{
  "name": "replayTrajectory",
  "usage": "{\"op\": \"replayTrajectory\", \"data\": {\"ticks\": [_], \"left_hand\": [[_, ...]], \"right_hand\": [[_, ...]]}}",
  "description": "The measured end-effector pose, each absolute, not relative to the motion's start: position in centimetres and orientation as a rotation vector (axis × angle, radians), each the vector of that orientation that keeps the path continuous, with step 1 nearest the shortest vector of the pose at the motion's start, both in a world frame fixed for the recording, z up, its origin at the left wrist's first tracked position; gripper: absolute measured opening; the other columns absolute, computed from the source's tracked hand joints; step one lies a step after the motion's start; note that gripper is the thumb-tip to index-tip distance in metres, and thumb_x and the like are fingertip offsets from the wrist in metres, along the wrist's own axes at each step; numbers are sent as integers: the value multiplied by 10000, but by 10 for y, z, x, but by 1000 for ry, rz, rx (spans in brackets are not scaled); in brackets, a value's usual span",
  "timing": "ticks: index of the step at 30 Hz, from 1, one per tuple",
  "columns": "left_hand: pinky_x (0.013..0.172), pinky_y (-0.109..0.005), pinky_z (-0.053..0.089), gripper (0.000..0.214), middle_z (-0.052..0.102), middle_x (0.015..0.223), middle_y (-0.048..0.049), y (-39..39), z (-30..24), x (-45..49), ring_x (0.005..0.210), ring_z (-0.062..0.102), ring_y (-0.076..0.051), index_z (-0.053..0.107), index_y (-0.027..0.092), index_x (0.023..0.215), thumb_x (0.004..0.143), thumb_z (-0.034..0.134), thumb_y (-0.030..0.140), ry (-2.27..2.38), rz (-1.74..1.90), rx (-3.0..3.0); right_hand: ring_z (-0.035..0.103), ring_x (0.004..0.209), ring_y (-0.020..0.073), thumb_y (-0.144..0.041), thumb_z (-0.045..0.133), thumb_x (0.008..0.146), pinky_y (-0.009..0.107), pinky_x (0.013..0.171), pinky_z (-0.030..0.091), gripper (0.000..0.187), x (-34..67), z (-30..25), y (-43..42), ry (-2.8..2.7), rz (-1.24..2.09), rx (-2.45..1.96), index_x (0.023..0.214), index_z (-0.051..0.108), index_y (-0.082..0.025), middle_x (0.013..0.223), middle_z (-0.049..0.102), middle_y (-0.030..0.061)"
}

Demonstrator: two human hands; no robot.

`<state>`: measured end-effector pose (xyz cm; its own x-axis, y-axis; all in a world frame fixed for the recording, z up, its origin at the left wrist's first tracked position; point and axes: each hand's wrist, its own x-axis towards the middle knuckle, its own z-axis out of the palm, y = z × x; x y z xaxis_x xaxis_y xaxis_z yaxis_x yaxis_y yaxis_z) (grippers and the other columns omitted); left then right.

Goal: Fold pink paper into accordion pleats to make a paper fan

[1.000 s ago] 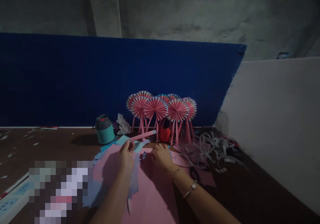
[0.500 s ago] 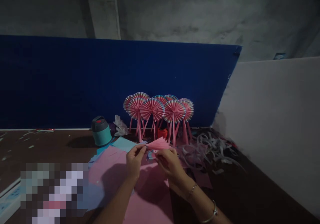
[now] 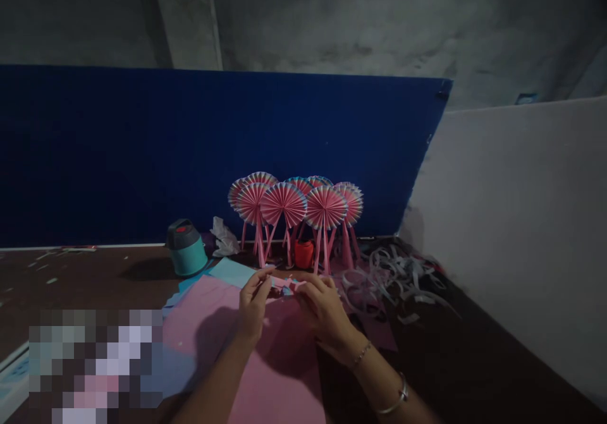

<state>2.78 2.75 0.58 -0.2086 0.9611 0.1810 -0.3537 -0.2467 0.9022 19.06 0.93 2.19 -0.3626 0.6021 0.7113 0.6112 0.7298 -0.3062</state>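
Between my two hands is a piece of pleated pink paper (image 3: 283, 282) with some blue on its edge. My left hand (image 3: 255, 301) pinches its left end. On the right end, the fingers of my right hand (image 3: 322, 304) are closed and cover part of it. Below both hands lies a large pink sheet (image 3: 279, 380), with more pink, light blue and blue sheets to its left. Just beyond my hands stand several round pleated paper fans (image 3: 283, 204) on pink paper legs.
Behind the fans are a red container (image 3: 304, 254) and a blue panel (image 3: 190, 158). A teal and dark grey jar (image 3: 188, 256) and crumpled clear plastic (image 3: 224, 237) stand at left. Tangled pale strips (image 3: 403, 275) lie at right, beside a light wall (image 3: 512, 222).
The pleated pink paper was fanned upward between my hands and now lies flatter and narrower. My hands stay close together, and the view has shifted slightly.
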Motion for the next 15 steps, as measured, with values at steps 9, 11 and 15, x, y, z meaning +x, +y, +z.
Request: {"op": "replayTrajectory", "data": {"ticks": [9,11,15], "left_hand": [[548,-233,496,211,651,677,8,28,6,27,537,579,-109,672,150,852,717,634,308,1027,1627,1078],[550,-233,496,209,648,661,4,26,6,29,544,576,-112,668,145,847,730,630,313,1014,1594,1123],[579,-237,499,212,655,693,-5,19,9,34,576,590,-116,657,148,880,774,612,325,990,1577,1206]], "right_hand": [[562,711,156,-119,510,830,327,770,276,113,191,25,7,-1787,-303,-1018,845,591,-196,751,665,4],[559,705,156,-123,519,823,332,778,271,111,191,26,6,-1765,-304,-1038,843,593,-202,744,660,-6],[556,710,160,-136,494,837,338,788,276,121,189,28,2,-1746,-309,-1046,860,590,-206,743,647,-5]]}}
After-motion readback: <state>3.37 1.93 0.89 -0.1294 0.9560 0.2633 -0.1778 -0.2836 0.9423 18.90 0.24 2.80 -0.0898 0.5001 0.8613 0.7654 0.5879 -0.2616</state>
